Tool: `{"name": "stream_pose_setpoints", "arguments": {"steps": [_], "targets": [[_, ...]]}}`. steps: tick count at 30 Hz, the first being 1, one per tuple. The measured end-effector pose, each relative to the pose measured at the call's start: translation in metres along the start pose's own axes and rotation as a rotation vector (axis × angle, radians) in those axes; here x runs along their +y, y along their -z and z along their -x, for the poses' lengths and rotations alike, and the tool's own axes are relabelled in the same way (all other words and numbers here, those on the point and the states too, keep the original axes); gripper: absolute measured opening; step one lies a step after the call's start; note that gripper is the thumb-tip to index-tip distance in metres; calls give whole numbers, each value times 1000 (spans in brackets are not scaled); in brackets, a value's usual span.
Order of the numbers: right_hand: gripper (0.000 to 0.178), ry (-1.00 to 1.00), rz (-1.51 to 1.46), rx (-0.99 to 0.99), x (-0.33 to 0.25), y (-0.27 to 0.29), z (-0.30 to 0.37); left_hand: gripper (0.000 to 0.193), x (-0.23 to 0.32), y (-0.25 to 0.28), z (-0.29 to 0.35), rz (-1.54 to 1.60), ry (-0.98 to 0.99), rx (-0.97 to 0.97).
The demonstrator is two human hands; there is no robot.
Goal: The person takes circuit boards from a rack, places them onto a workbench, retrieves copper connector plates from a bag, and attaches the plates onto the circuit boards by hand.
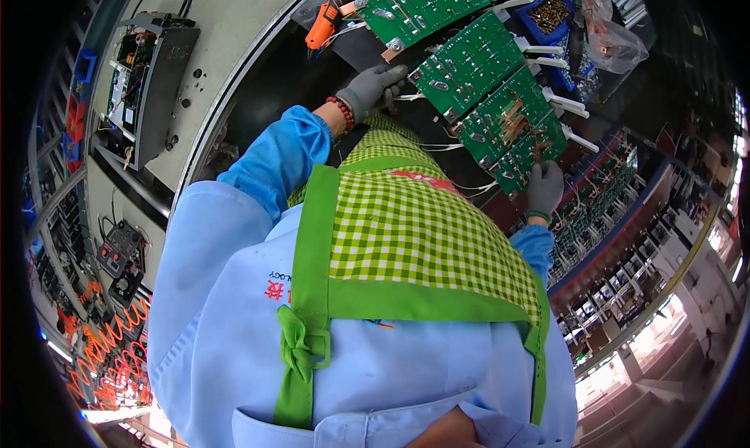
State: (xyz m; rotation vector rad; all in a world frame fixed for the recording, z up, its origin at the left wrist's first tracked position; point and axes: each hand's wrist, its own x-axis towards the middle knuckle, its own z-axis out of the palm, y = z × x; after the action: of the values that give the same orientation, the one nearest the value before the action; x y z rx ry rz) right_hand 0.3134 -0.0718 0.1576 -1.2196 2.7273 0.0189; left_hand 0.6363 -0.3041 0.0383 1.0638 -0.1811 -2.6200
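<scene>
Several green circuit boards lie in a row in front of me. Both my hands wear grey gloves. My left hand is closed beside the left edge of the middle circuit board; anything in its fingers is hidden. At the right corner of the nearest circuit board, my right hand has its fingers closed against the board's edge. Copper-coloured strips lie across the near boards. The far circuit board lies beyond the others. White leads run out from the boards' left edges.
An orange power screwdriver is at the far left of the boards. Blue bins of small brass-coloured parts stand at the far right, beside a clear plastic bag. An opened black device sits on the left bench. A rack of boards stands right.
</scene>
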Motion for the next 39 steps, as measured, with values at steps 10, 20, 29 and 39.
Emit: {"name": "stream_pose_setpoints", "arguments": {"steps": [10,20,29,39], "targets": [[17,136,-542,-65,-77,27,8,14,-4,-7,-3,-197,-25,25],[13,628,-476,-97,-180,0,5,14,23,-7,-7,-190,232,-50],[14,733,-438,-17,-216,0,4,18,10,-24,12,-86,101,-45],[15,809,-360,-206,-240,-8,4,23,11,-46,35,-17,13,174]]}}
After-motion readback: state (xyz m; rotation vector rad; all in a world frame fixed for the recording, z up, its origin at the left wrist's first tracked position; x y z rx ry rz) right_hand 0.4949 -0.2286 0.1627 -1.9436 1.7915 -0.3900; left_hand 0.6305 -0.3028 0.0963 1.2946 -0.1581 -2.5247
